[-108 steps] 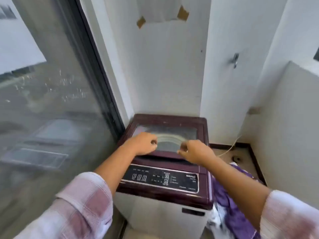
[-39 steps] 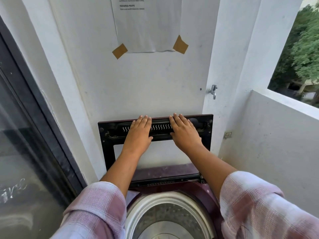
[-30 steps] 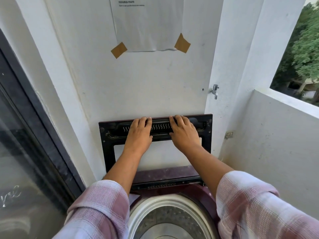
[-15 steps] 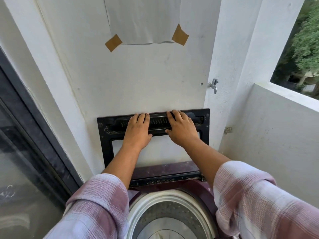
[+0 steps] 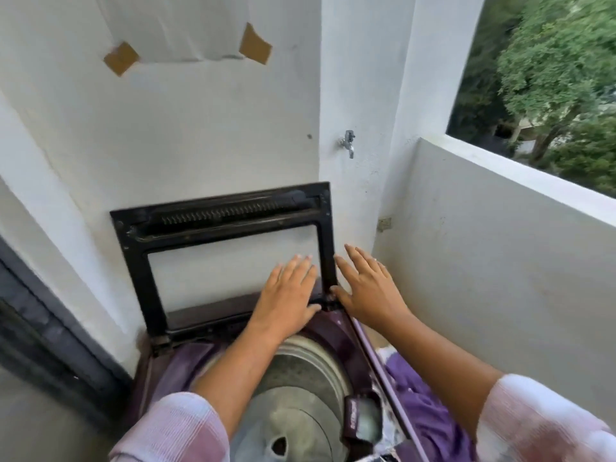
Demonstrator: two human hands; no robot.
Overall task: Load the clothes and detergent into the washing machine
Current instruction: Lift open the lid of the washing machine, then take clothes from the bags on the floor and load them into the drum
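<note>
The left hand (image 5: 289, 295) was held flat with fingers straight, low over the right part of the lid (image 5: 220, 211), and nothing was gripped in it. The right hand (image 5: 370, 291) was likewise spread and empty, just beside the lid's right edge, with the thumb near the lower corner by the hinge. The two hands were set close together, parted only by that side of the frame. Whether either palm was actually pressed on the lid could not be told. The flat, relaxed pose was judged to suit steadying or letting go of a panel, not carrying one.

The lid was stood upright against the wall (image 5: 200, 135), presumably so that it would rest there by itself and leave both hands free for loading. Below the forearms the drum (image 5: 306, 388) of the machine (image 5: 336, 341) was exposed, and no garment could be seen in it.

The clothes (image 5: 430, 425), a purple heap, were lying just beside the machine on its right, low down and within reach of the right arm. No detergent could be made out anywhere. Loading was therefore judged not yet begun.

Further out, a tap (image 5: 348, 143) was fixed on the pillar above the lid, a sheet of paper (image 5: 173, 28) was taped to the wall, and trees (image 5: 550, 78) were visible beyond the parapet (image 5: 500, 261).
</note>
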